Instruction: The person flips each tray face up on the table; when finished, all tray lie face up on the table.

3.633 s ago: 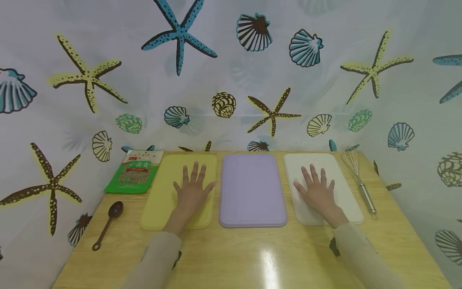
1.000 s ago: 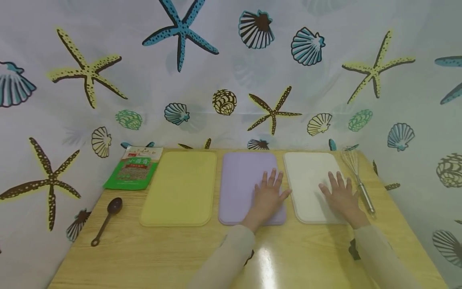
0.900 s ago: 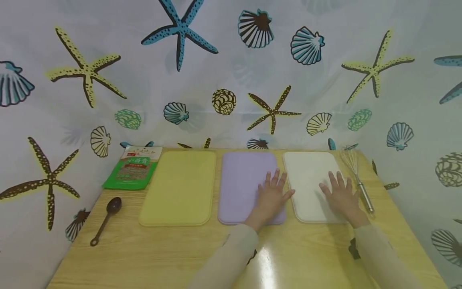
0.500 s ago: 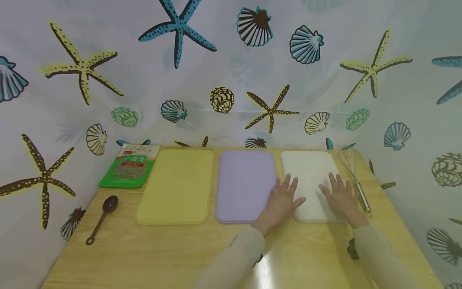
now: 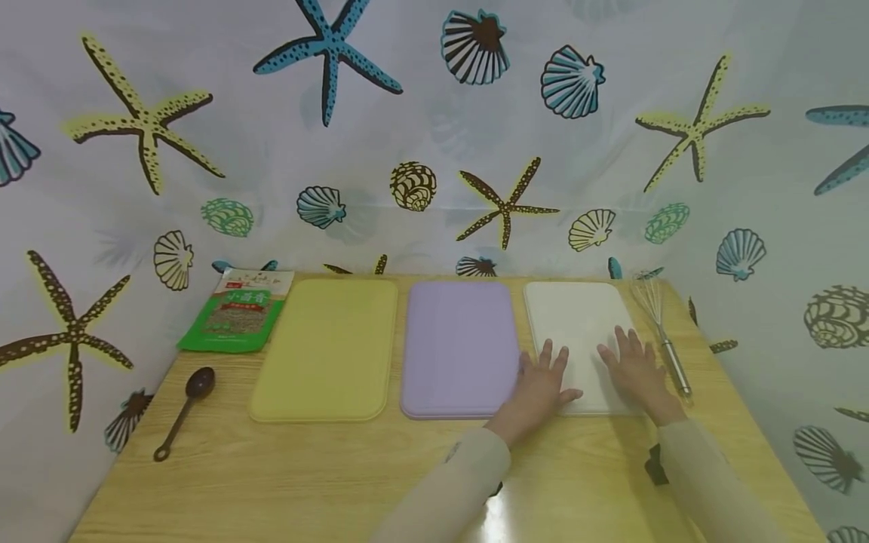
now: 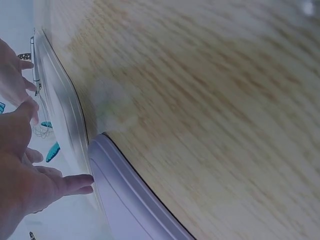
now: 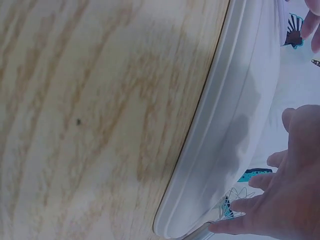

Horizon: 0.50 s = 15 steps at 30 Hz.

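So both hands are loose here, fingers spread and nothing gripped. The white rectangular plastic-looking board with rounded corners (image 5: pixel 570 320) lies flat on the light wood-grain bench (image 5: pixel 305 483), right under them: the left hand (image 5: pixel 539 388) is over its near left corner, outer fingers by the edge of the matching pale purple board (image 5: pixel 460 347), and the right hand (image 5: pixel 634 375) is over its right side, beside the steel wire whisk (image 5: pixel 672 366). The right wrist view shows a dark shadow on the white board, but honestly I can't tell if any fingertips are touching it. Further left, well apart from both hands, there's a yellow board of the same shape (image 5: pixel 324 347), then a green and white printed packet (image 5: pixel 234 317) just beside it and a dark brown spoon (image 5: pixel 199 383) nearer the person.
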Tool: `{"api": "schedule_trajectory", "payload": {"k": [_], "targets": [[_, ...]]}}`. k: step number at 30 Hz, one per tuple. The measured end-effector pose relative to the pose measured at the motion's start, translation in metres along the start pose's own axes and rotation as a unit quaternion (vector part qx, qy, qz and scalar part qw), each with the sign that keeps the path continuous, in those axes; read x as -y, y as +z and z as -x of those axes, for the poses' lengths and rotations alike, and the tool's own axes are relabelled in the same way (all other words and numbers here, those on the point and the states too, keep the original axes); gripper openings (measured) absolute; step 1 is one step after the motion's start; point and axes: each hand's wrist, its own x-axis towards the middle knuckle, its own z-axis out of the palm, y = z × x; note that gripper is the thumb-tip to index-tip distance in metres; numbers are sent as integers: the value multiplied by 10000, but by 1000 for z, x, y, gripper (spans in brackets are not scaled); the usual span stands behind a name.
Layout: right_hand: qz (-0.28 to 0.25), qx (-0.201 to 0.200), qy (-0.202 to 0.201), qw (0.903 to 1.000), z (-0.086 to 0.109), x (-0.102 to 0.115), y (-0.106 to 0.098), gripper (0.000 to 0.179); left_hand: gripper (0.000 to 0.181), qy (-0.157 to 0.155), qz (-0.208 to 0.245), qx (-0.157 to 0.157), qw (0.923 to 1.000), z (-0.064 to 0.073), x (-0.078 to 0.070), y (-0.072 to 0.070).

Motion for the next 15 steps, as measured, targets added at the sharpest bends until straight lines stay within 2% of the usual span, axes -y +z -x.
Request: {"api": "schedule_trajectory", "payload": {"k": [3,8,15], "targets": [[-29,32,20,10000,-1,-2,1,79,80,12,48,68,10000,0,-2,-2],[-68,39,26,10000,-1,-4,2,80,88,-159,201,162,9995,0,-7,-5],[-31,-57,51,10000,-1,-3,2,74,96,-331,111,455,9984,2,-12,-7]]}}
